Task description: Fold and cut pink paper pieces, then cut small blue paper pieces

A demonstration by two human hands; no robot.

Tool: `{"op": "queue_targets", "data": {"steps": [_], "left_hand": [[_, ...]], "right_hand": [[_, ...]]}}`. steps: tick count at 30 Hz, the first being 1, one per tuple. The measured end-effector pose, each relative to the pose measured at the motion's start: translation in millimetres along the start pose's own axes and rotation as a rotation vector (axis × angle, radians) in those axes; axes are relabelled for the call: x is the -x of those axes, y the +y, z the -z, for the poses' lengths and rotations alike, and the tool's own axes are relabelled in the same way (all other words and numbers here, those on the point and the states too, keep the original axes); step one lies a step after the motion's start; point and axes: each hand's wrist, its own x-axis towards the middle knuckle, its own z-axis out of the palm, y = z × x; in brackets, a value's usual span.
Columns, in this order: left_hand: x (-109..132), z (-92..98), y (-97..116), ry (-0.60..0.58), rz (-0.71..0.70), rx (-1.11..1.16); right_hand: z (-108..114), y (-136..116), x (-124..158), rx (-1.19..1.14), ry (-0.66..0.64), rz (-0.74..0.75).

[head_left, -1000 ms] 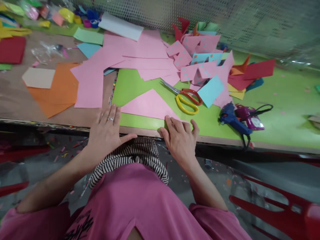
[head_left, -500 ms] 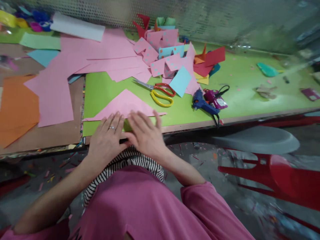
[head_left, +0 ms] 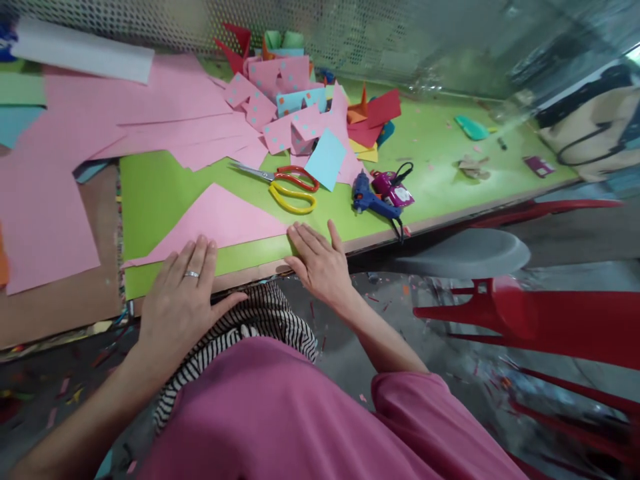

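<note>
A folded pink sheet of paper (head_left: 215, 217), roughly triangular with its peak away from me, lies on the green tabletop (head_left: 250, 260) near the front edge. My left hand (head_left: 183, 293), with a ring on one finger, rests flat with its fingertips on the paper's lower left edge. At the paper's right corner, my right hand (head_left: 323, 260) lies with fingers stretched out, fingertips touching the corner. Both hands are open. Just beyond the paper are scissors (head_left: 280, 183) with one red and one yellow handle, their blades pointing left.
Patterned folded pink paper pieces (head_left: 280, 100) are heaped at the back. A blue glue gun (head_left: 370, 197) lies right of the scissors beside a purple packet (head_left: 395, 190). Large pink sheets (head_left: 65, 167) cover the left. A red chair (head_left: 550, 320) stands at right.
My hands have moved apart along the paper's lower edge, the right one to the right corner and the left one leftward. The camera view has turned to the right.
</note>
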Motion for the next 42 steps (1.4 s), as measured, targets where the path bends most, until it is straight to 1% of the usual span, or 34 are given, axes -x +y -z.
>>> {"op": "queue_targets", "data": {"steps": [3, 5, 8, 11, 15, 18, 22, 24, 26, 28, 29, 30, 34, 37, 39, 40, 42], "left_hand": [[0, -2.3, -2, 0.040, -0.024, -0.005], [2, -0.3, -5, 0.073, -0.037, -0.004], [4, 8.5, -10, 0.105, -0.041, -0.029], [5, 17.3, -14, 0.102, -0.048, -0.068], [4, 21.3, -17, 0.101, -0.086, -0.063], [1, 22.8, -17, 0.082, -0.123, -0.079], [-5, 25.1, -22, 0.090, -0.067, -0.127], [-8, 24.9, -29, 0.060, -0.026, -0.119], [-10, 24.0, -37, 0.012, -0.002, -0.101], [-11, 22.9, -44, -0.021, 0.013, -0.071], [-11, 22.3, -47, -0.022, 0.023, -0.044], [-11, 21.6, -48, -0.019, 0.037, -0.011], [-11, 17.5, -45, -0.075, 0.063, 0.101], [-12, 13.5, -42, -0.138, 0.099, 0.104], [-13, 12.7, -44, -0.165, 0.116, 0.099], [-13, 13.3, -45, -0.174, 0.119, 0.102], [-13, 16.4, -50, -0.172, 0.126, 0.113]], "right_hand": [[-1, -3, -6, 0.003, 0.037, 0.002], [-3, -9, -12, -0.018, 0.056, 0.079], [-3, -18, -18, -0.058, 0.102, 0.237], [-3, -25, -20, -0.074, 0.165, 0.313], [-1, -31, -17, -0.086, 0.164, 0.367], [-1, -36, -15, -0.045, 0.200, 0.388], [6, -47, -20, -0.039, 0.240, 0.391], [11, -52, -24, -0.141, 0.207, 0.406], [17, -54, -29, -0.303, 0.097, 0.454], [21, -52, -33, -0.437, -0.046, 0.520], [22, -50, -35, -0.461, -0.094, 0.543], [22, -49, -36, -0.451, -0.114, 0.552], [21, -51, -36, -0.340, -0.108, 0.526], [20, -57, -34, -0.422, -0.161, 0.617], [19, -56, -35, -0.463, -0.165, 0.637], [18, -54, -36, -0.452, -0.145, 0.613], [15, -48, -38, -0.361, -0.081, 0.515]]}}
